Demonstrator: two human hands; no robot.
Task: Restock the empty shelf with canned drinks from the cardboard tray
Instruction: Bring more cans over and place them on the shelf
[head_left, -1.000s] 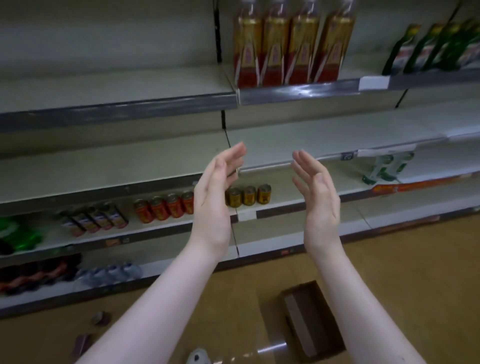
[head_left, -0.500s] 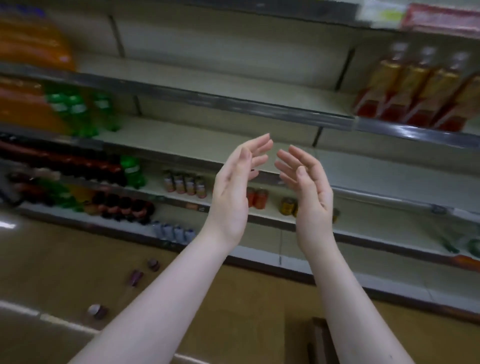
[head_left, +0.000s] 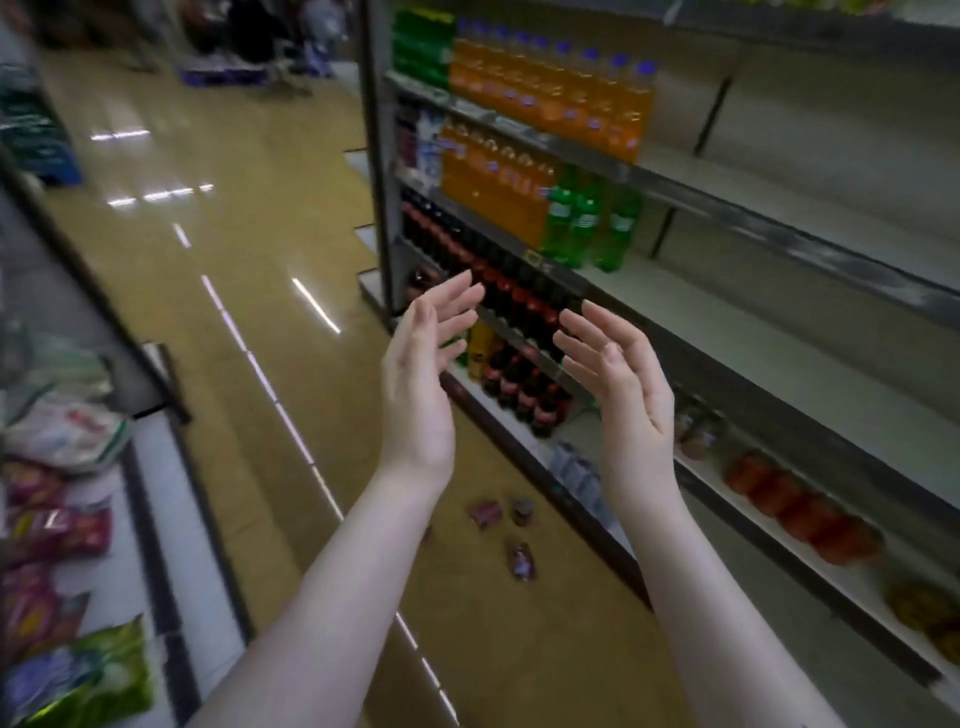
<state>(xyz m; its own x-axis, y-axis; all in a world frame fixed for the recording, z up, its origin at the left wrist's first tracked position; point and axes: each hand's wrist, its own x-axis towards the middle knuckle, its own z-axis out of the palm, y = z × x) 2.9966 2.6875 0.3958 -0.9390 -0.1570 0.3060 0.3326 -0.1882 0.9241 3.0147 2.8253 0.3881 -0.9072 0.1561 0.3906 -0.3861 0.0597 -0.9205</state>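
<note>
two empty grips raised before shelving
left grip (head_left: 421, 379) and right grip (head_left: 623, 384) face palm to palm, fingers wide; bare pale metal shelf (head_left: 753, 312) runs right of them, red drink cans (head_left: 795, 501) sit lower right.

Dim, even overhead light. Ceiling lamps reflect as white streaks on the glossy floor (head_left: 260, 234). My left hand (head_left: 415, 395) and right hand (head_left: 628, 400), pale and softly lit, are the sharpest parts of the view. The shelving (head_left: 779, 228) bows with wide-angle distortion and smears toward the right edge. Snack packets (head_left: 57, 525) at lower left are motion-blurred, and the aisle's far end is dark and unreadable.
</note>
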